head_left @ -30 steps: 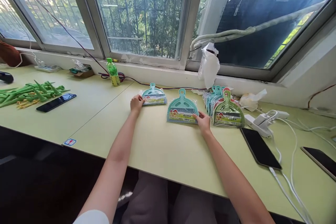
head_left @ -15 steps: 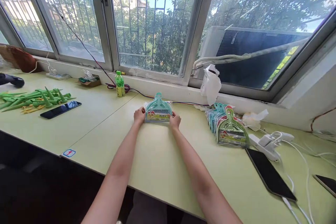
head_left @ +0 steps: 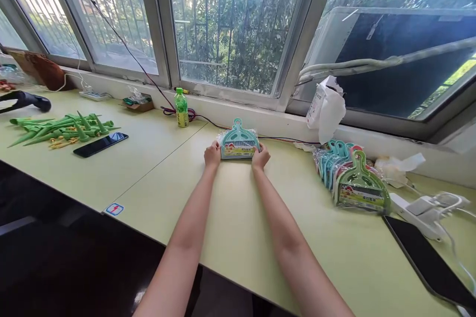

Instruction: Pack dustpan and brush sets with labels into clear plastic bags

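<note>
A teal dustpan-and-brush set (head_left: 239,139) in clear wrap stands upright on the pale green table, its looped handle pointing up and a printed label across its front. My left hand (head_left: 212,154) is closed on its left edge. At its right edge, my right hand (head_left: 261,157) grips the wrap, thumb at the front. Off to the right stands a row of wrapped dustpan sets (head_left: 336,161), teal and red ones behind, with a green dustpan set (head_left: 360,185) in front.
A green-capped bottle (head_left: 181,109) stands left of my hands. Farther left are a phone (head_left: 100,144) and a pile of green plastic pieces (head_left: 70,130). On the right lie a power strip (head_left: 418,215) with cables and a larger phone (head_left: 427,257). A white bag (head_left: 325,109) hangs by the window.
The view has turned slightly left and down, so everything sits farther right in the picture. Both hands keep hold of the teal dustpan set, which stays in about the same place on the table.
</note>
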Tool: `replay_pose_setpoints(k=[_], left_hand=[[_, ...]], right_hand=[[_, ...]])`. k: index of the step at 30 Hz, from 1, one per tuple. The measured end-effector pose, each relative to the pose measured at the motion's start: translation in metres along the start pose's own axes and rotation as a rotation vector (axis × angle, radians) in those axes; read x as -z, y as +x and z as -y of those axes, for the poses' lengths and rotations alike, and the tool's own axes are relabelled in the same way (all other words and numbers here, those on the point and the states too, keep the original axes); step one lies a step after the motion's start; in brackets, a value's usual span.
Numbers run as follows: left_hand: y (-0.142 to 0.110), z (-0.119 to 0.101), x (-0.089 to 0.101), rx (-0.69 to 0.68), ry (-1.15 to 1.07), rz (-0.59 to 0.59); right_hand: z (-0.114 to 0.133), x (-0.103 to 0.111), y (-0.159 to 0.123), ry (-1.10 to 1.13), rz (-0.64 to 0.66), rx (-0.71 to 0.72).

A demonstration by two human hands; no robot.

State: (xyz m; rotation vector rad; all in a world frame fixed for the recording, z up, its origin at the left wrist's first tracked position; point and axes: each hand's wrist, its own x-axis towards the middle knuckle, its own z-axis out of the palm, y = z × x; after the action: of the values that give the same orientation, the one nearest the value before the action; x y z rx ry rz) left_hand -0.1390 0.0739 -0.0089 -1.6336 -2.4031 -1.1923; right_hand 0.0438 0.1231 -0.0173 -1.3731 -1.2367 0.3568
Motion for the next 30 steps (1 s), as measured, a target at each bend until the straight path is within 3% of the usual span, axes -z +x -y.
replay_pose_setpoints(k=[5,9,16,20,30], left_hand=[[-0.008,-0.009,0.006,-0.043,-0.028,0.045],[-0.011,-0.012,0.008,-0.076,0.02,0.115],[-0.016,-0.008,0.016,-0.161,-0.053,0.079],[-0.016,0.0,0.014,-0.231,-0.055,0.148],[-0.01,0.002,0.012,-0.143,-0.065,0.114]], right_hand=[[-0.001,-0.005,0.003,-0.12,0.086,-0.111],[-0.006,-0.005,0.005,-0.153,0.077,-0.085],[-0.008,-0.005,0.007,-0.149,0.146,-0.168],[-0.007,-0.005,0.007,-0.139,0.138,-0.189],[-0.008,-0.002,0.003,-0.107,0.209,-0.164]])
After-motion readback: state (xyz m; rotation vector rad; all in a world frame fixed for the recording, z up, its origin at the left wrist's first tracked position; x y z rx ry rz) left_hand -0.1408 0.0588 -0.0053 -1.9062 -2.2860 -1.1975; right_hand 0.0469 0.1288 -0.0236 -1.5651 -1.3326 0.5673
